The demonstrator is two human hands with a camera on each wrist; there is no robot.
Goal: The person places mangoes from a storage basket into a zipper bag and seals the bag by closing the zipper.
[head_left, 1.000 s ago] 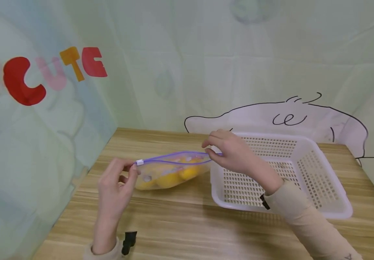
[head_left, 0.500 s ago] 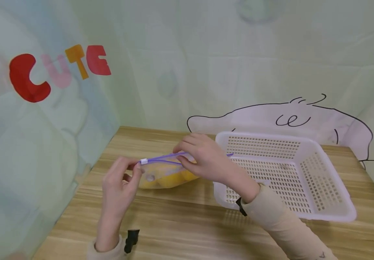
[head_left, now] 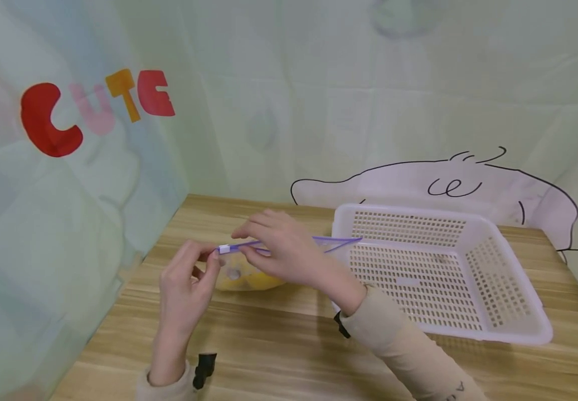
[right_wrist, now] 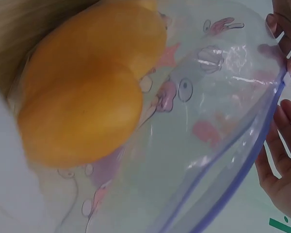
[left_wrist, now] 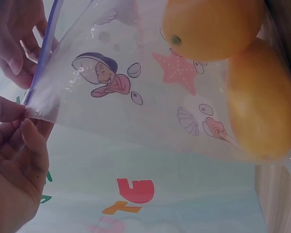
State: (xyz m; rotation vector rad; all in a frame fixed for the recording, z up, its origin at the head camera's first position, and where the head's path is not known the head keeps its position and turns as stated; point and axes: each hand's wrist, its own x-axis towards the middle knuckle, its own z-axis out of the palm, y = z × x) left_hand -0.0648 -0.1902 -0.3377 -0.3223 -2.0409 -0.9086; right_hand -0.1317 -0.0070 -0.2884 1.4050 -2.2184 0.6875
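Observation:
A clear zip bag (left_wrist: 111, 131) printed with sea creatures holds yellow-orange fruits (left_wrist: 262, 102). My left hand (head_left: 188, 281) pinches the bag's left corner, beside the white slider (head_left: 224, 249) on the purple zip. Over the zip, close to the slider, is my right hand (head_left: 283, 248), which hides the middle of the bag in the head view. In the right wrist view the fingers (right_wrist: 276, 141) of that hand lie loosely extended along the zip edge, gripping nothing visible. The zip strips stand apart to the right of the slider.
A white perforated plastic basket (head_left: 519, 337) stands at the right on the wooden table (head_left: 268, 345). The bag's right tip reaches over its left rim. Printed cloth (head_left: 248, 111) hangs behind and to the left.
My right hand has moved left along the zip, from the bag's right end to near the slider. My left hand keeps its pinch on the corner. The bag's right end is uncovered.

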